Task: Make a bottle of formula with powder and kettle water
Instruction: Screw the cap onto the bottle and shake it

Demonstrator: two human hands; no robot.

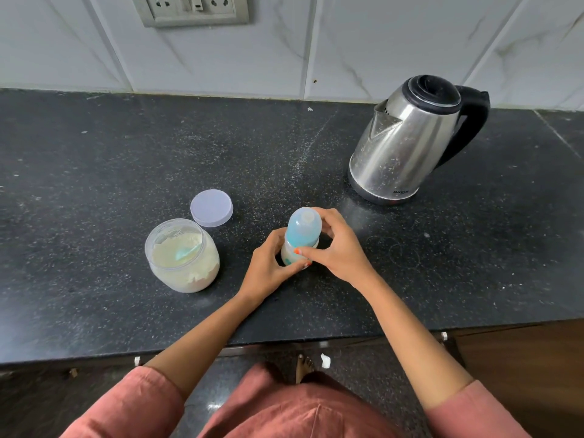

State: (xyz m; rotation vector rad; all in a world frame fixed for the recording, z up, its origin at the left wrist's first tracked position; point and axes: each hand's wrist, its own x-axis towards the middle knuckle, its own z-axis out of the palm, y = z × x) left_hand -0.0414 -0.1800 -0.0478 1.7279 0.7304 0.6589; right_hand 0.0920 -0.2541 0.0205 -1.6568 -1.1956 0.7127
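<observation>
Bottle: the bottle (290, 255) stands upright on the worktop (94, 184), near its front edge and about midway across, between the jar and the kettle.
Cap: a see-through blue cap (305, 224) sits over the bottle's top; the part of the body that shows below it looks milky white.
Left hand: the left hand (267, 267) is wrapped round the bottle's lower body, fingers curled behind it and the thumb across the front.
Right hand: the right hand (339, 248) grips the bottle's upper part, fingers curled round the far side of the cap and the thumb pressed on the front just under the blue part.
Jar: a clear jar (181, 257) stands open just left of the left hand, not touching it, and is well filled with pale powder.
Scoop: a blue scoop (186, 252) lies half sunk in the powder.
Lid: the pale lilac lid (211, 207) lies flat on the worktop, just behind the jar and to its right.
Kettle: a steel kettle (407, 143) with a black lid and handle stands upright, well behind the bottle and to the right, spout to the left and lid closed.
Wall: white marbled tiles (379, 42) rise behind the worktop, with a socket plate (192, 7) at the top.
Sleeves: both forearms come out of rust-pink sleeves (132, 403).
</observation>
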